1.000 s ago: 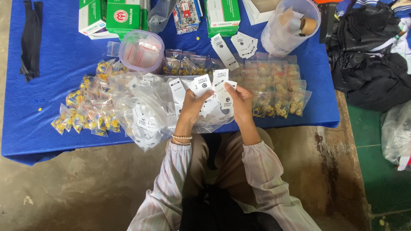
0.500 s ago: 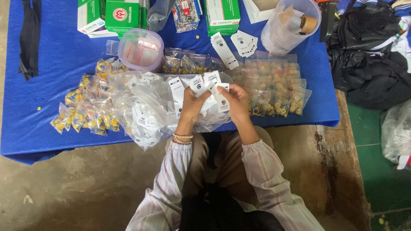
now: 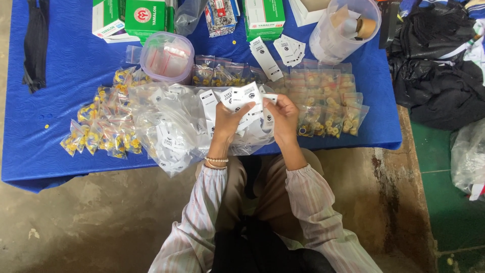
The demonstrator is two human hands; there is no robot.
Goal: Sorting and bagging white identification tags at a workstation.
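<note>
Blue table [image 3: 60, 101] under both hands: left hand [image 3: 228, 117] and right hand [image 3: 283, 115] pinch a fan of tags [image 3: 242, 97] — thin, light, bendy card, best nipped by the lower edges. Beyond the fingertips, bags [image 3: 323, 96].

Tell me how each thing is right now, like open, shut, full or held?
Left hand: holding white paper tags, fanned.
Right hand: pinching one tag.
Round plastic tub: lid on.
Tall clear container: open, rolls inside.
Small bags of yellow parts: piled, filled.
Green boxes: closed.
</note>
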